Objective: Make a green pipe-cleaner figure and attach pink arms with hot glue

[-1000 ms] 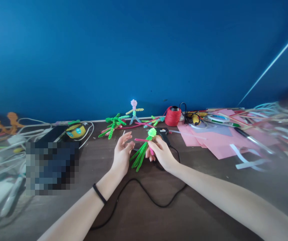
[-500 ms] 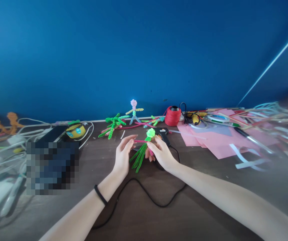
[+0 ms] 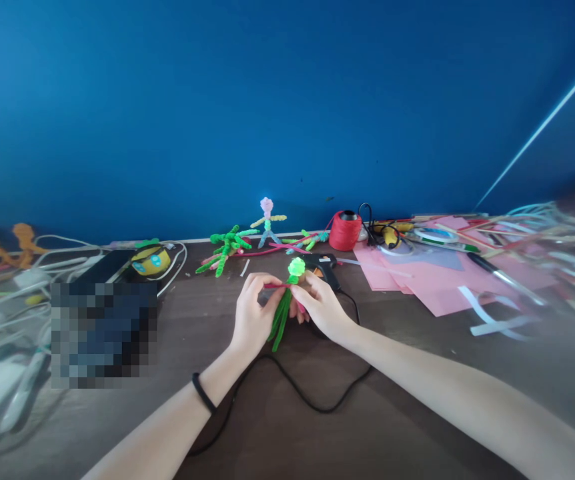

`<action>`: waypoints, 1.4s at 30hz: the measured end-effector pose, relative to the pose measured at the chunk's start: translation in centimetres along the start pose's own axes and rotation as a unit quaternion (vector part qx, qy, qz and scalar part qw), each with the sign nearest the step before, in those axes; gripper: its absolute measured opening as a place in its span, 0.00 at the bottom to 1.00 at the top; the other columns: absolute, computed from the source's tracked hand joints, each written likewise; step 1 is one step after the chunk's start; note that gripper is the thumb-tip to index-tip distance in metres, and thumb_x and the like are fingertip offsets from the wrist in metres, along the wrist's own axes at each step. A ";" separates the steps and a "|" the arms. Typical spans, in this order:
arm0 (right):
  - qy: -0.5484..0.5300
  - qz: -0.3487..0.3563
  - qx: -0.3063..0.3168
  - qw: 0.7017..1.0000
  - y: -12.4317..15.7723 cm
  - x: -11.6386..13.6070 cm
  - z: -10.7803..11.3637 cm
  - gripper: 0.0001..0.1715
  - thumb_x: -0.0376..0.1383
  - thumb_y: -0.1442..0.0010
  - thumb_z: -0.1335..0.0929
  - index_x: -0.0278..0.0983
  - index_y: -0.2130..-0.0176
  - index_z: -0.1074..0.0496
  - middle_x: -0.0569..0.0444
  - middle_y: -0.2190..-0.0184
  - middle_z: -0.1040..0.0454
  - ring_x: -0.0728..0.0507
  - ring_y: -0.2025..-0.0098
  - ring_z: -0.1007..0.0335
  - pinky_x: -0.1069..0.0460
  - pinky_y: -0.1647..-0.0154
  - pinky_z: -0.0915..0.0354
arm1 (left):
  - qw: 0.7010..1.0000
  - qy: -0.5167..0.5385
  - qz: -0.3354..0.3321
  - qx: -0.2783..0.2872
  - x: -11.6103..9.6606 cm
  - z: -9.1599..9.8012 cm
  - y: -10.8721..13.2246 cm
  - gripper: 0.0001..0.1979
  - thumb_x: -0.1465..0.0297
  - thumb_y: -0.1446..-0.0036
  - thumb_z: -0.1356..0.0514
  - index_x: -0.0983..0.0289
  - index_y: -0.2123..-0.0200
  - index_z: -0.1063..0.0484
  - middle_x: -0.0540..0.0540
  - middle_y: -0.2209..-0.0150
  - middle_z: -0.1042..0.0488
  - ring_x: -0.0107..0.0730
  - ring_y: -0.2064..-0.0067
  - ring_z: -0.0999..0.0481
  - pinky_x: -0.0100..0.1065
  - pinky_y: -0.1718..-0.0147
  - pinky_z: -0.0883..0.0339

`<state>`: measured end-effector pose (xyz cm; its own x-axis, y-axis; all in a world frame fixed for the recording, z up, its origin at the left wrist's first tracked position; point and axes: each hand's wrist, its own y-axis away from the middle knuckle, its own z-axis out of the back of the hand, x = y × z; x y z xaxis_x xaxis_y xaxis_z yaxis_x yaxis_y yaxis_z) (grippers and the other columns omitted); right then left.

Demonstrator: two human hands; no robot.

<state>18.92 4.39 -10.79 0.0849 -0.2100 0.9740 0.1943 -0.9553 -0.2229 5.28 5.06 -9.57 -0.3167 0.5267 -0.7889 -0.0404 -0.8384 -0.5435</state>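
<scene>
Between my hands is a green pipe cleaner figure [image 3: 280, 320] with a bright yellow-green coiled head and several long strands hanging down. A pink pipe cleaner [image 3: 274, 287] lies across it just under the head. My left hand [image 3: 255, 312] pinches this pink piece on the left side, thumb and fingers together. My right hand [image 3: 321, 303] is closed around the figure below its head, and a bit of pink shows under the fingers. Just behind my right hand lies a black glue gun [image 3: 325, 265], partly hidden by it.
Finished pipe cleaner figures, a green one [image 3: 228, 245] and a pastel one [image 3: 267, 220], are by the blue wall. A red thread spool [image 3: 345, 231] stands right of them. Pink paper sheets [image 3: 432, 283] and a pen lie right; a yellow tape roll [image 3: 150, 261] and cables left. A black cord [image 3: 312, 405] curves in front.
My left hand has moved right, closer to the figure, its thumb now near the pink piece's crossing. The figure has shifted slightly left and down, and its strands hang more upright.
</scene>
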 end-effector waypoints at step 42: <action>0.011 0.013 0.014 1.000 0.1 0.0 -0.4 0.11 0.41 0.43 0.38 0.38 0.69 0.45 0.63 0.85 0.35 0.54 0.87 0.42 0.59 0.87 0.46 | 0.978 -0.149 -0.140 0.042 -1.3 1.0 -0.1 0.04 0.71 0.49 0.41 0.63 0.76 0.30 0.50 0.76 0.31 0.26 0.72 0.31 0.28 0.71 0.37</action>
<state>18.56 4.21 -10.75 0.0692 -0.2386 0.9686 0.2203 -0.9433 -0.2481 4.74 4.35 -8.20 -0.5433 0.6840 -0.4867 -0.2386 -0.6817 -0.6916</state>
